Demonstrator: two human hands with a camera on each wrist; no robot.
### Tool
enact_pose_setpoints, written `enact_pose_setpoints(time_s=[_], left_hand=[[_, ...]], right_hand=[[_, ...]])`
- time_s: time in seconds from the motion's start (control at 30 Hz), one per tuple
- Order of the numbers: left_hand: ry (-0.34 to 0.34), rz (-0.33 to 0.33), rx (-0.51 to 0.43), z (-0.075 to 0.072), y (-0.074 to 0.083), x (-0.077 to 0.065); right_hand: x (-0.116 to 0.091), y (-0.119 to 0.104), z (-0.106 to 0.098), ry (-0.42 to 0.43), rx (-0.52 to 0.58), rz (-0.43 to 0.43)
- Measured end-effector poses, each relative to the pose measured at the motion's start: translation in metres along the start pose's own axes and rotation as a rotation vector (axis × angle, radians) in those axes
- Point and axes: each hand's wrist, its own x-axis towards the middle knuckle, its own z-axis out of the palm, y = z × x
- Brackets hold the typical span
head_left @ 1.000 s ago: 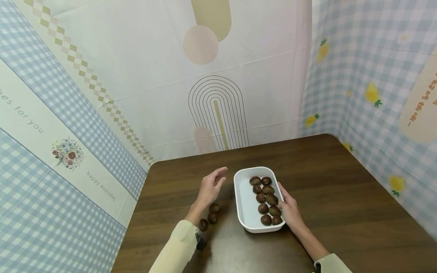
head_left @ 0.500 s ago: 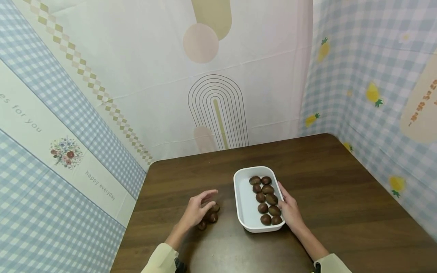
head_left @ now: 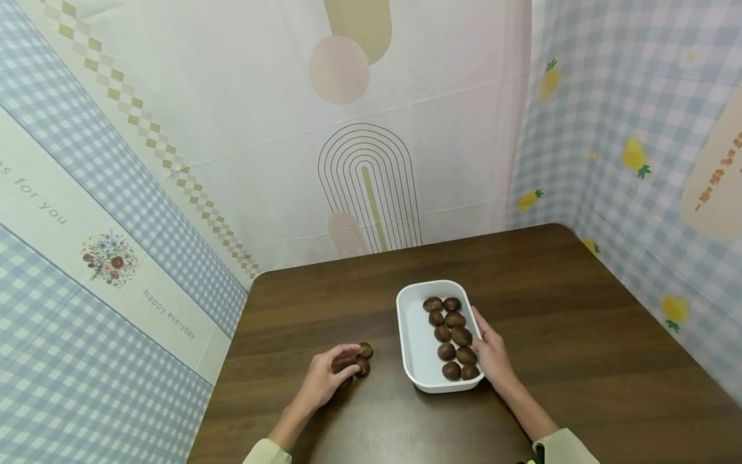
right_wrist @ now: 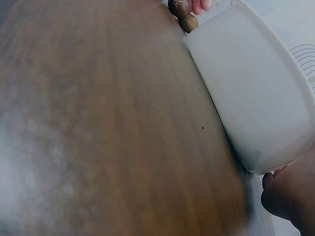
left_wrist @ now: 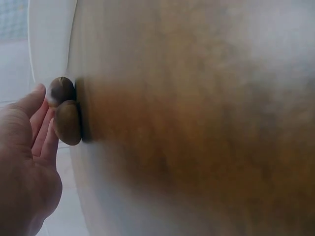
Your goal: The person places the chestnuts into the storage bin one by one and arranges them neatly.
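My left hand [head_left: 321,379] is low over a small group of brown chestnuts [head_left: 362,368] on the table, thumb and fingers spread apart close around them. One chestnut of the group is partly hidden under the hand. In the left wrist view, the fingertips come right up to two chestnuts [left_wrist: 67,123]. With my right hand [head_left: 495,362] I grip the right wall of a white rectangular dish [head_left: 416,341], thumb at its rim. Inside, several chestnuts [head_left: 461,336] sit in two uneven columns along the right side; the dish floor shows bare on the left.
The dark brown wooden table [head_left: 580,335] carries all of this. Behind it hangs a pale printed cloth [head_left: 261,129], and blue checked cloth [head_left: 614,116] encloses the sides. A strip of table separates the loose chestnuts from the dish.
My left hand has moved down and to the left, away from the dish's side to the loose chestnuts. My right hand and the dish have stayed in place.
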Motion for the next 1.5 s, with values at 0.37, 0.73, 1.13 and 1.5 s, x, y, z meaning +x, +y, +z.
enact_pose_setpoints(time_s=[0.37,0.73,1.13,1.5], left_hand=[[-0.026,0.075,0.101,0.004,-0.003,-0.002],[-0.097,0.175,0.347,0.004,0.004,0.002],[-0.163,0.192,0.111,0.003,0.040,0.033],[-0.156,0.190,-0.032,0.037,0.065,0.065]], right_hand=[[-0.001,-0.001,0.000,-0.012,0.024,0.004],[-0.001,-0.001,0.000,-0.017,0.028,0.007],[0.000,-0.002,-0.001,-0.019,0.010,-0.002],[0.002,0.004,0.001,0.002,-0.009,-0.021]])
